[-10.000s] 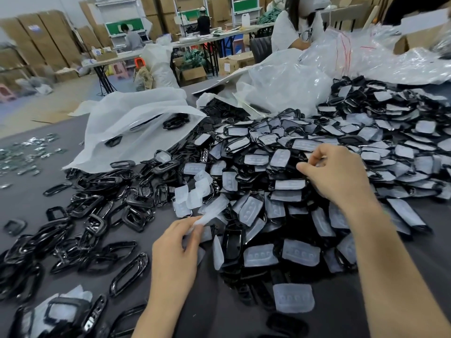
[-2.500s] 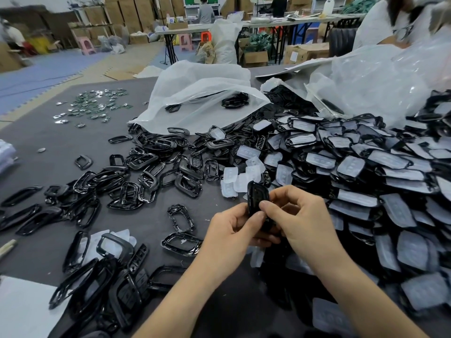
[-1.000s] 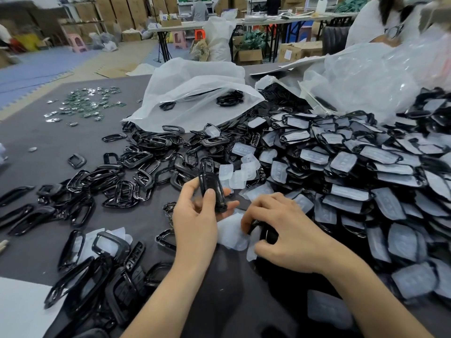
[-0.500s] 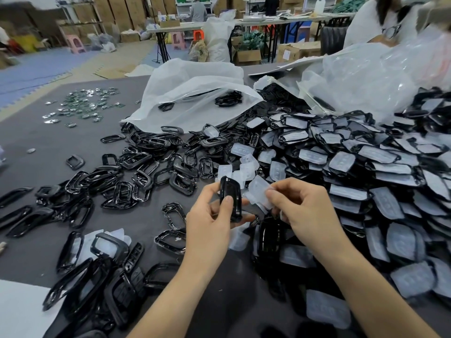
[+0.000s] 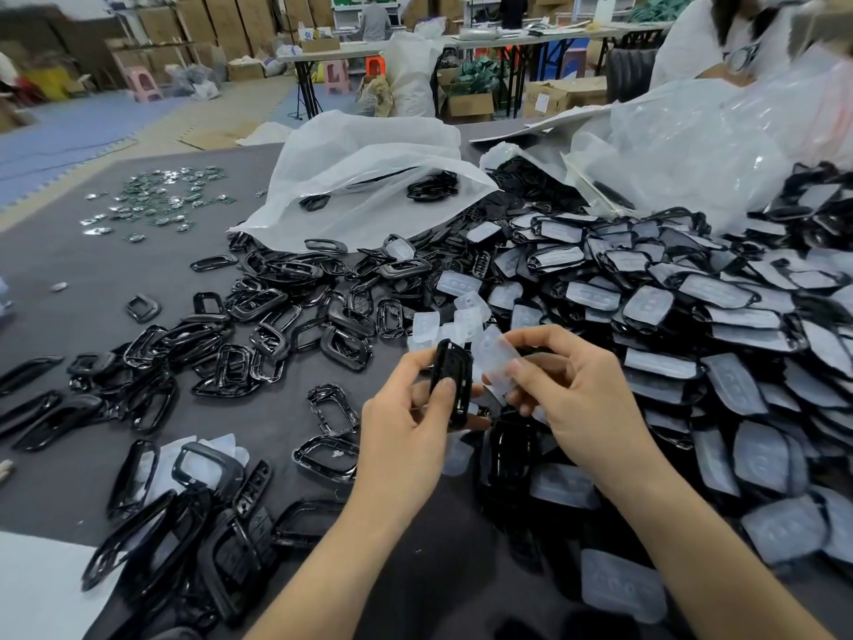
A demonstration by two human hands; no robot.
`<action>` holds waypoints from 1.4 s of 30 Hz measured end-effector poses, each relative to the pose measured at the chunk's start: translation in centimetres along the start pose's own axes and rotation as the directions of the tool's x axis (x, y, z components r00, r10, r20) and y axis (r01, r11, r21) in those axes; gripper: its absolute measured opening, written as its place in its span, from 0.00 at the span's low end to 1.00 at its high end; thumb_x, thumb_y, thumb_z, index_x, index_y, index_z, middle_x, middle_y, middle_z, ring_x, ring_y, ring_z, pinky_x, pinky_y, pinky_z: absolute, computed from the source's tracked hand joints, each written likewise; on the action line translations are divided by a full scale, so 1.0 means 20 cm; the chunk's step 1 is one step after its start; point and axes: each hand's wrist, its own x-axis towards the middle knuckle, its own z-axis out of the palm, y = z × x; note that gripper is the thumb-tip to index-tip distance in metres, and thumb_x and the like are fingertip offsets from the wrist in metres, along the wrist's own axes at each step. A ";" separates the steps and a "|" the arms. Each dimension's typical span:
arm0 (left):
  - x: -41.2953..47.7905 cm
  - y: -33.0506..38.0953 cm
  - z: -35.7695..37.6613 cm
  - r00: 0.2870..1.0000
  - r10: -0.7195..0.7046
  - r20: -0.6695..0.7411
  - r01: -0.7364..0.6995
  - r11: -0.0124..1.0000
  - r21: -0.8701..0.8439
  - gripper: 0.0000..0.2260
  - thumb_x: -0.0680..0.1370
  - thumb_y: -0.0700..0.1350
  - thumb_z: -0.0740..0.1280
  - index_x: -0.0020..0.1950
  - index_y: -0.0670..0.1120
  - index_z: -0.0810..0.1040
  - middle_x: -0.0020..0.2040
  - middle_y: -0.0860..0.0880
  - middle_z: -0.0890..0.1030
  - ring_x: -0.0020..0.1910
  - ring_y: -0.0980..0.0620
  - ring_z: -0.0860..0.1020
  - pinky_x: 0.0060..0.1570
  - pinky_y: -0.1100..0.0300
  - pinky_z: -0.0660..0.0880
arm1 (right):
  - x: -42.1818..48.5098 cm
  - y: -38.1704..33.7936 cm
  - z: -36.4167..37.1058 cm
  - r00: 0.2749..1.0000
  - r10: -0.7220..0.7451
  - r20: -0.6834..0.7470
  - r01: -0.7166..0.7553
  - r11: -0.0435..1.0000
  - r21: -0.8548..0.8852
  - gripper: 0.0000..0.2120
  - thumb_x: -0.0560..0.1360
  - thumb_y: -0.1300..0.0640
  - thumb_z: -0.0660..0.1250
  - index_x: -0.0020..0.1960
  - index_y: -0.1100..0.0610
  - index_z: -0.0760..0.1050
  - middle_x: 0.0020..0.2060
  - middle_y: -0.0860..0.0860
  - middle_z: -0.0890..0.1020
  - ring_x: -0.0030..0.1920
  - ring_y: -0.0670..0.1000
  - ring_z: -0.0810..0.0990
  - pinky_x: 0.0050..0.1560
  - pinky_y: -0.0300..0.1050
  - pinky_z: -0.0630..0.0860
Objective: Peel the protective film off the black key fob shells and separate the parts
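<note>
Two hands work above the tabletop (image 5: pixel 69 279): the left hand (image 5: pixel 406 418) holds one black key fob shell (image 5: pixel 450 381) and the right hand (image 5: pixel 577 394) pinches one piece of film (image 5: pixel 494 358). The film-covered shells (image 5: pixel 692 316) heaped at the right, the bare black frames (image 5: pixel 258 334) at the left and the small shiny parts (image 5: pixel 161 196) beyond them are each too many to count. Further back I count one open white bag (image 5: pixel 364 177), two pink stools (image 5: pixel 143 83), one orange stool (image 5: pixel 375 67) and three other persons (image 5: pixel 374 16).
</note>
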 end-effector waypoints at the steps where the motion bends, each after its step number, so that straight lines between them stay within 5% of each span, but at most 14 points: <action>1: 0.00 0.00 0.00 1.000 -0.001 0.006 0.001 1.000 -0.006 0.11 0.81 0.36 0.61 0.52 0.51 0.76 0.42 0.47 0.86 0.37 0.45 0.85 0.44 0.49 0.81 | 0.00 0.00 0.00 1.000 0.002 0.004 -0.002 1.000 0.013 0.10 0.77 0.66 0.66 0.51 0.53 0.78 0.37 0.57 0.84 0.31 0.45 0.79 0.34 0.35 0.75; 7: 0.00 0.00 0.00 0.999 0.039 0.019 -0.040 0.999 0.010 0.10 0.81 0.35 0.61 0.52 0.49 0.76 0.42 0.50 0.86 0.36 0.48 0.85 0.40 0.59 0.80 | 0.01 0.01 0.01 1.000 0.009 0.014 -0.010 0.996 0.090 0.17 0.74 0.73 0.64 0.53 0.52 0.76 0.39 0.53 0.83 0.32 0.52 0.83 0.33 0.38 0.77; 10: 0.00 0.00 0.00 0.999 0.047 0.020 -0.047 0.998 0.036 0.09 0.81 0.36 0.61 0.52 0.49 0.76 0.42 0.50 0.86 0.36 0.48 0.85 0.41 0.56 0.81 | 0.00 0.01 0.01 1.000 0.006 0.011 -0.007 0.997 0.070 0.11 0.75 0.67 0.67 0.49 0.52 0.78 0.36 0.54 0.83 0.30 0.53 0.81 0.31 0.39 0.76; 16: 0.00 0.00 0.00 0.995 0.099 0.012 -0.100 0.985 0.140 0.12 0.80 0.35 0.63 0.51 0.53 0.77 0.31 0.55 0.81 0.29 0.60 0.78 0.33 0.69 0.73 | -0.01 0.01 0.02 0.999 -0.026 0.019 0.025 0.999 0.021 0.06 0.75 0.60 0.69 0.39 0.53 0.80 0.31 0.51 0.82 0.29 0.48 0.80 0.31 0.41 0.77; 20: 0.00 -0.01 0.00 0.995 0.098 -0.012 -0.095 0.980 0.174 0.12 0.80 0.36 0.64 0.50 0.54 0.78 0.28 0.49 0.79 0.27 0.50 0.76 0.30 0.56 0.72 | -0.02 0.00 0.02 0.998 -0.048 0.027 0.049 0.998 -0.038 0.07 0.74 0.58 0.70 0.38 0.52 0.79 0.30 0.52 0.81 0.31 0.52 0.78 0.36 0.50 0.78; 26: -0.01 0.01 0.01 0.998 0.012 0.054 -0.013 1.000 0.016 0.09 0.81 0.35 0.61 0.53 0.48 0.76 0.42 0.50 0.86 0.34 0.47 0.84 0.39 0.58 0.80 | -0.03 0.00 0.02 0.987 -0.124 -0.106 0.111 0.987 -0.119 0.08 0.72 0.62 0.67 0.34 0.57 0.75 0.32 0.50 0.82 0.26 0.41 0.70 0.28 0.32 0.66; 29: 0.00 0.00 0.01 0.999 0.016 0.051 -0.016 1.000 0.016 0.09 0.81 0.35 0.60 0.53 0.48 0.76 0.43 0.50 0.86 0.34 0.47 0.84 0.38 0.58 0.80 | -0.03 -0.01 0.01 0.983 -0.126 -0.130 0.116 0.990 -0.076 0.09 0.70 0.65 0.66 0.33 0.64 0.69 0.34 0.51 0.83 0.28 0.45 0.76 0.29 0.37 0.71; 31: 0.00 0.00 0.02 0.999 0.016 0.051 -0.017 1.000 0.015 0.09 0.81 0.35 0.61 0.53 0.48 0.76 0.43 0.50 0.86 0.34 0.47 0.84 0.38 0.59 0.80 | -0.02 -0.01 0.01 0.982 -0.126 -0.138 0.118 0.991 -0.065 0.12 0.69 0.64 0.67 0.30 0.58 0.67 0.32 0.53 0.81 0.30 0.52 0.74 0.32 0.44 0.72; 33: 0.00 -0.01 0.02 0.999 0.018 0.050 -0.019 1.000 0.018 0.09 0.81 0.36 0.61 0.54 0.48 0.76 0.43 0.50 0.86 0.34 0.47 0.84 0.38 0.60 0.80 | -0.02 -0.02 0.01 0.982 -0.140 -0.127 0.135 0.990 -0.047 0.15 0.71 0.61 0.70 0.30 0.53 0.68 0.28 0.49 0.76 0.28 0.45 0.69 0.31 0.37 0.68; 36: 0.00 -0.02 0.01 0.998 0.032 0.045 -0.036 0.997 0.069 0.09 0.81 0.37 0.61 0.55 0.50 0.76 0.40 0.49 0.86 0.35 0.48 0.85 0.39 0.58 0.80 | -0.02 -0.03 0.01 0.986 -0.155 -0.055 0.156 0.988 0.006 0.09 0.73 0.56 0.70 0.35 0.54 0.75 0.29 0.44 0.76 0.31 0.41 0.72 0.35 0.31 0.69; 42: -0.01 -0.03 0.00 0.997 0.057 0.043 -0.061 0.994 0.087 0.09 0.81 0.40 0.63 0.54 0.54 0.78 0.40 0.47 0.85 0.36 0.47 0.85 0.42 0.44 0.81 | -0.02 -0.01 0.04 0.988 -0.157 -0.006 0.156 0.986 -0.067 0.10 0.71 0.68 0.70 0.45 0.55 0.76 0.37 0.48 0.80 0.38 0.50 0.78 0.42 0.40 0.77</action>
